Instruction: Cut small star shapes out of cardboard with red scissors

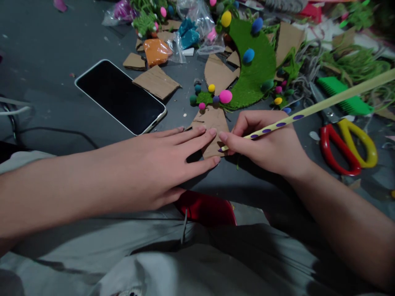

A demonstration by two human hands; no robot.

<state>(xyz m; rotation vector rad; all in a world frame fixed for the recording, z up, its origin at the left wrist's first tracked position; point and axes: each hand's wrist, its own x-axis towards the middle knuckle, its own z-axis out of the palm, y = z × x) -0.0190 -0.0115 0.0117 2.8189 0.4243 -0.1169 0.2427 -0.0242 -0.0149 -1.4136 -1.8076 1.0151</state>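
Note:
A small piece of brown cardboard (215, 119) lies on the dark table in front of me. My left hand (168, 158) rests flat with its fingers spread, several fingertips pressing on the cardboard. In my right hand (273, 142) is a pale yellow pencil (330, 100) with purple spots, pinched between thumb and fingers. Its dark tip meets the cardboard near the lower right edge. Just beyond the cardboard sits a small green felt shape (204, 98) with coloured pom-poms around it, among them a bright pink pom-pom (225, 96).
A phone (120, 96) lies at the left, with a cardboard scrap (157, 82) over its edge. Behind is a green felt crescent (259, 61) with pom-poms. Scissors (339, 152) and a green comb-like piece (345, 95) lie right, near tangled yarn (361, 68). An orange packet (157, 51) is at the back.

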